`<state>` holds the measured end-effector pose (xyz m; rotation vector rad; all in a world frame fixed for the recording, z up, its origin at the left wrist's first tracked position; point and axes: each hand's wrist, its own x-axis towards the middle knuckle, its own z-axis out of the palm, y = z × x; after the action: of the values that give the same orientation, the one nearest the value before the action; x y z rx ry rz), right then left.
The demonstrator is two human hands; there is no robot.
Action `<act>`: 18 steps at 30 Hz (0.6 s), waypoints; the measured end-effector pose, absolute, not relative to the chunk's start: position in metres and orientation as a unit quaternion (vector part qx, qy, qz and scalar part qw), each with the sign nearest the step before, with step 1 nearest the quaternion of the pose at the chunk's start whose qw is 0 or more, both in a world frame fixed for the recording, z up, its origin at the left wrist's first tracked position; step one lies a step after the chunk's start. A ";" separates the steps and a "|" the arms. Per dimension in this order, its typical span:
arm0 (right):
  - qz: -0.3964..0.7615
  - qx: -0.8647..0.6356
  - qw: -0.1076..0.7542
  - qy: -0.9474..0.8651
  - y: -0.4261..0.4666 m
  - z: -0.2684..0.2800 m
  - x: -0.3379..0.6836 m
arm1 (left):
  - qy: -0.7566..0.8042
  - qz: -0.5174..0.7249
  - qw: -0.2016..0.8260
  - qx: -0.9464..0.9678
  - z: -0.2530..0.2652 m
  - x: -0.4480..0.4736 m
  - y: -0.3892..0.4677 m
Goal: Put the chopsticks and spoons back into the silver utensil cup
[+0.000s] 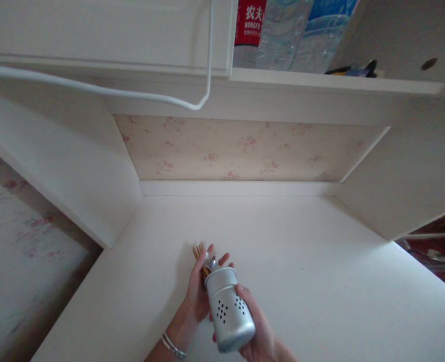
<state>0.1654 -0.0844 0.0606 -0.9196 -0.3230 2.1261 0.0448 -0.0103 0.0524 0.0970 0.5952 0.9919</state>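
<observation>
In my right hand (pixel 259 322) is a silver metal utensil holder (pixel 228 322) with clusters of round holes, tilted so that its mouth points away from me and to the left. The thumb lies along its right side and the fingers wrap underneath. My left hand (pixel 197 291) is at the holder's mouth, its thumb over several wooden chopsticks (pixel 198 249) and its other fingers reaching behind them. Beside the chopsticks, spoons (pixel 213 262) show at the rim. How far the utensils sit inside the holder is hidden. Bracelets circle my left wrist.
Beneath my hands is a white desk top (pixel 305 251), with side panels left and right. Above, an open shelf (pixel 320 83) bears plastic bottles (pixel 282 35) and small dark items. A white cable (pixel 131 94) hangs across the cabinet door (pixel 105 30). Floral wallpaper (pixel 226 151) covers the back.
</observation>
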 end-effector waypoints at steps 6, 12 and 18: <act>0.913 -0.240 0.314 -0.103 -0.100 0.043 0.154 | 0.230 0.422 0.873 -0.079 0.040 0.019 0.004; 0.908 -0.237 0.311 -0.151 -0.122 0.033 0.170 | 0.401 0.534 0.743 0.054 0.042 -0.012 0.042; 0.791 -0.377 0.454 -0.163 -0.112 0.030 0.200 | 0.589 0.537 0.580 0.172 0.045 -0.055 0.107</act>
<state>0.2003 -0.1123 0.0301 -0.9298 -0.4016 1.9513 -0.0555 0.1074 0.0453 0.4013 1.3761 1.2542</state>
